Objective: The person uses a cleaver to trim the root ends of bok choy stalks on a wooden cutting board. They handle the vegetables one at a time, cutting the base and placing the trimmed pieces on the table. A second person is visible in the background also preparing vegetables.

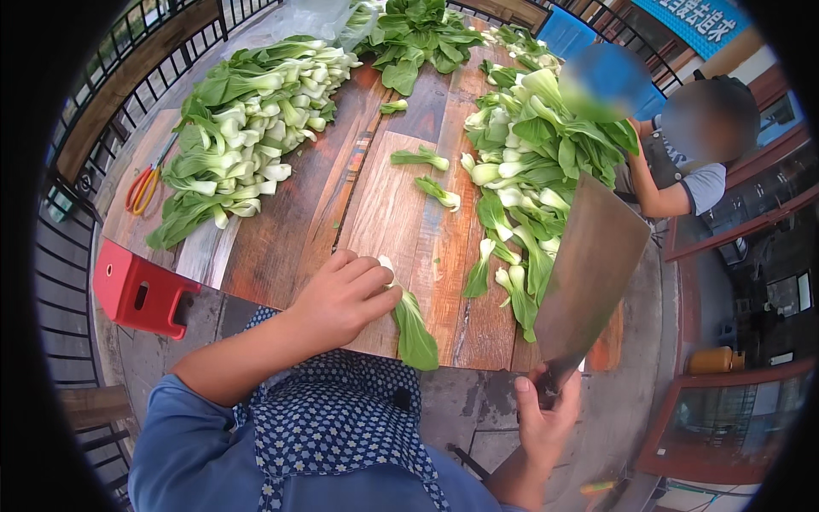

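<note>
Two bare hands work at the near edge of a plank table [290, 230] heaped with bok choy, seen from the head camera. The left hand [341, 299] lies palm down with its fingers curled over the pale stem end of a single bok choy stalk [409, 320], pinning it to the wood; the stalk's dark leaf points toward the person, reaching the table's near edge. The right hand [546, 414] is closed around the handle of a broad cleaver [589, 264], held just off the table's near right corner with the blade raised and tilted above the boards. A large pile of bok choy [247, 128] covers the table's left side, another pile [529, 162] its right, with two loose stalks [426, 175] between them. Orange-handled scissors [145, 183] lie beside the left pile. A red plastic stool [141, 294] stands on the floor at the table's left corner. Another person in a grey shirt [704, 183] sits at the far right.
</note>
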The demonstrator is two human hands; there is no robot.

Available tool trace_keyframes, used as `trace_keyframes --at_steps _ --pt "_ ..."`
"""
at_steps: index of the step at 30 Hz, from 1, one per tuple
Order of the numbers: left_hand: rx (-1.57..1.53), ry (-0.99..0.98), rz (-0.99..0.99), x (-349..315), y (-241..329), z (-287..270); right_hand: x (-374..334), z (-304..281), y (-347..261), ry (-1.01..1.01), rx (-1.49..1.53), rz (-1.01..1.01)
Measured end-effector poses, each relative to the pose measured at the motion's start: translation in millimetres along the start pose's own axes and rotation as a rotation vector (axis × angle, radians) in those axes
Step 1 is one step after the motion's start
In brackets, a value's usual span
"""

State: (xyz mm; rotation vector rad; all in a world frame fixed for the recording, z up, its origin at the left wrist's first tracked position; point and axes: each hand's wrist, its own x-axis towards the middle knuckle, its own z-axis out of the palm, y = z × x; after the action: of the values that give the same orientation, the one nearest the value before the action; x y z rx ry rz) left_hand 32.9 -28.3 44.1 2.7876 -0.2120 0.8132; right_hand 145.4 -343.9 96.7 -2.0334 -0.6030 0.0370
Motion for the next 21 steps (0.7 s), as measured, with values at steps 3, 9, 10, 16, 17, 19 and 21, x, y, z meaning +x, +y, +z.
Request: trace_keyframes --at_steps 3,9,10,16,17,19,21 --pt "-0.009 0.068 -0.082 -19.8 5.6 12.4 7.6 -8.2 -17.7 -0.121 -0.057 -0.114" --pt "-0.019 0.154 -0.235 -34.1 -1.8 8.5 24.5 -31.3 -71.3 -0.621 -0.3 -0.299" --pt "-0.056 0.146 -0.252 -33.1 -2.9 10.1 24.0 -31.6 -82.7 -0.642 -0.335 -0.275" --pt "-0.138 0.093 -0.268 -30.9 -10.8 13.7 30.4 -27.0 -106.1 -0.714 -0.401 -0.236" --pt "-0.148 0.082 -0.253 -29.4 -12.6 12.9 30.8 -25.3 -101.9 -0.698 -0.421 -0.324" --pt "-0.163 0.073 -0.247 -25.2 -10.0 13.5 31.4 -22.6 -92.3 -0.663 -0.463 -0.499" --pt "-0.166 0.056 -0.241 -22.2 -8.2 15.0 30.4 -26.2 -106.0 -0.748 -0.437 -0.298"
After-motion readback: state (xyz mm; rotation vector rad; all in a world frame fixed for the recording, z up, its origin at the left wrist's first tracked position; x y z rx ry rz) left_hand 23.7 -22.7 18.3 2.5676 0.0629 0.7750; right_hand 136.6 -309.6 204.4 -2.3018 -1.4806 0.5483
